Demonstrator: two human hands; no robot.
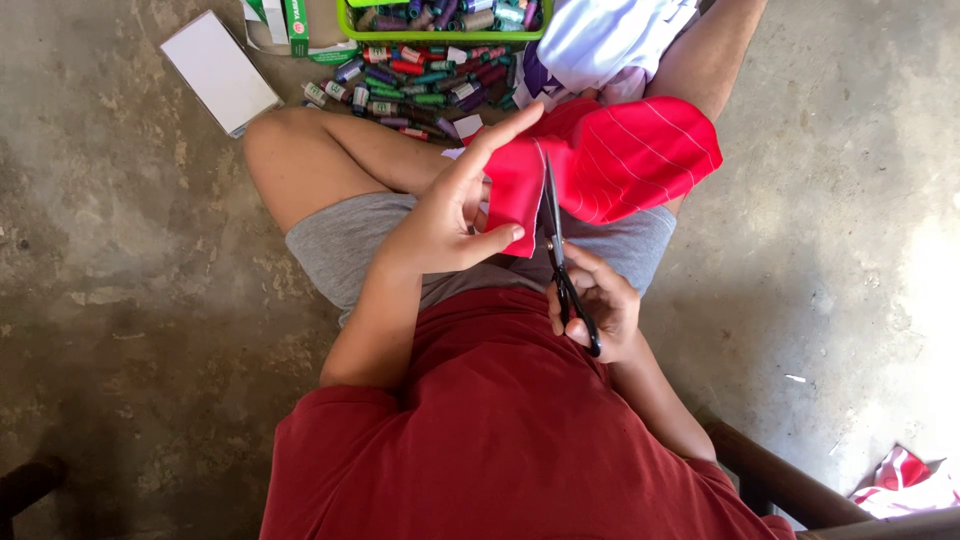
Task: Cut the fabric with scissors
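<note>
The person sat cross-legged on the bare grey concrete floor [120, 300], in a dark red shirt and grey shorts, w/ a piece of bright red cloth with thin white stripes [620, 160] held over the lap. That red cloth was the landmark for everything else.

The left hand [455, 215] was at the cloth's left edge: thumb and palm pinched a folded flap of it, index finger stretched out straight along the top edge, pointing up and away from the body. So the left grip was closed on the fabric, not spread.

The right hand [595, 305] sat just below the cloth, nearer the body. Its fingers were threaded through the black handles of a pair of steel scissors [560, 250], grip wrapped round them. The blades ran upward into the cloth along the fold, just right of the left thumb; blades looked nearly together, tip lying on the red fabric.

Beyond the cloth, touching its far edge, lay a bundle of white and purple fabric [600, 40]. Left of that, a scatter of coloured thread spools [420, 80] on the floor, plus a green plastic basket [440, 36] holding more spools. Further left of the spools, a flat white cardboard box [218, 72]. Well right of and below the cloth, a red-and-white fabric scrap [905, 480] by a dark wooden chair leg [770, 480].
</note>
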